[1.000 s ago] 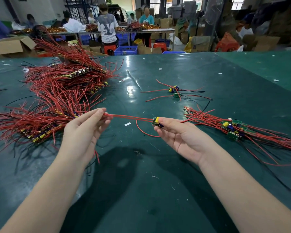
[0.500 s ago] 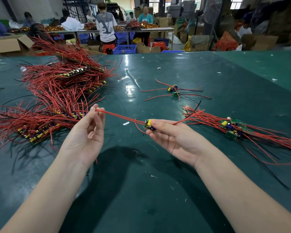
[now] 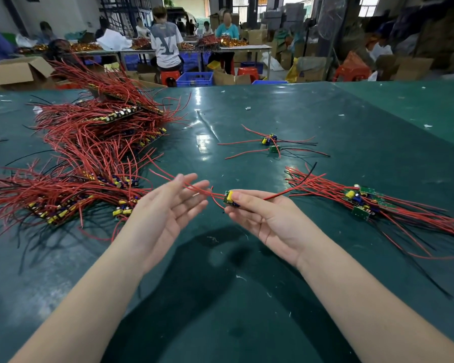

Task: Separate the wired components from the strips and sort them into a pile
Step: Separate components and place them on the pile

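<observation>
My right hand (image 3: pixel 266 218) pinches a small green wired component (image 3: pixel 230 199) with a yellow capacitor; its red wires trail left and right. My left hand (image 3: pixel 165 208) is open, palm up, fingers spread just left of the component, with a red wire crossing over its fingertips. A big heap of red-wired strips (image 3: pixel 89 155) covers the left of the green table (image 3: pixel 220 297). A pile of separated components (image 3: pixel 362 203) lies to the right. Two loose components (image 3: pixel 270 144) lie further back in the middle.
Beyond the table's far edge stand cardboard boxes (image 3: pixel 13 70), a blue crate (image 3: pixel 194 79), red stools and other tables where several people work. Small white scraps dot the table surface.
My left hand has let go of the red wire and opened, moving right toward the component. My right hand still holds the component at nearly the same spot.
</observation>
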